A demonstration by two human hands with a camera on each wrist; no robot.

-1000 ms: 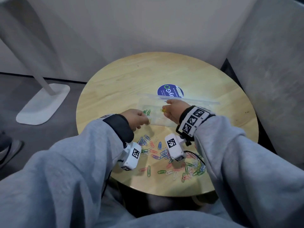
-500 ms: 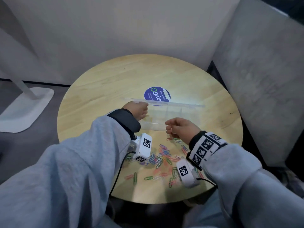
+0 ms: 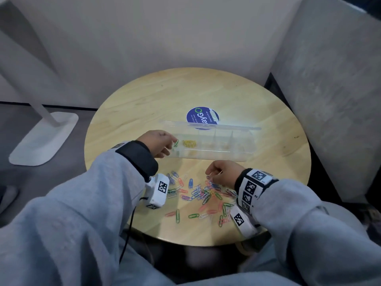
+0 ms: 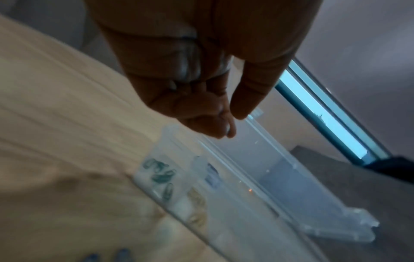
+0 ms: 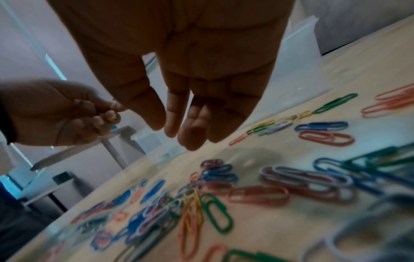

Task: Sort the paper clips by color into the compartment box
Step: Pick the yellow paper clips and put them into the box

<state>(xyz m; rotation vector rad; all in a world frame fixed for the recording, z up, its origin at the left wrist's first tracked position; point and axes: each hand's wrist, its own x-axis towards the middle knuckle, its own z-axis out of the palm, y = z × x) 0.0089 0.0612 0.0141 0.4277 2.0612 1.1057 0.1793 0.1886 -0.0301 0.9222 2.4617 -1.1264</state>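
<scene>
A clear compartment box (image 3: 208,154) lies open across the middle of the round table. Its left end compartment holds green clips (image 3: 176,143) (image 4: 159,174), and the one beside it holds yellow clips (image 3: 189,143) (image 4: 197,203). My left hand (image 3: 170,145) (image 4: 233,124) hovers over the box's left end. Its thumb and forefinger are slightly apart, and I see no clip between them. My right hand (image 3: 210,174) (image 5: 179,136) hangs just above the far edge of the mixed pile of coloured clips (image 3: 206,195) (image 5: 224,195). Its fingers are relaxed and hold nothing.
The box's lid (image 3: 210,126) stands up along its far side, in front of a round blue sticker (image 3: 201,117). The table's near edge (image 3: 185,242) is close below the pile. A grey panel (image 3: 329,100) stands at the right, and a white stand base (image 3: 43,139) sits on the floor at the left.
My right hand has come back from the box, where it was at a yellow clip, to the pile. My left hand moved from the box's near side to its left end.
</scene>
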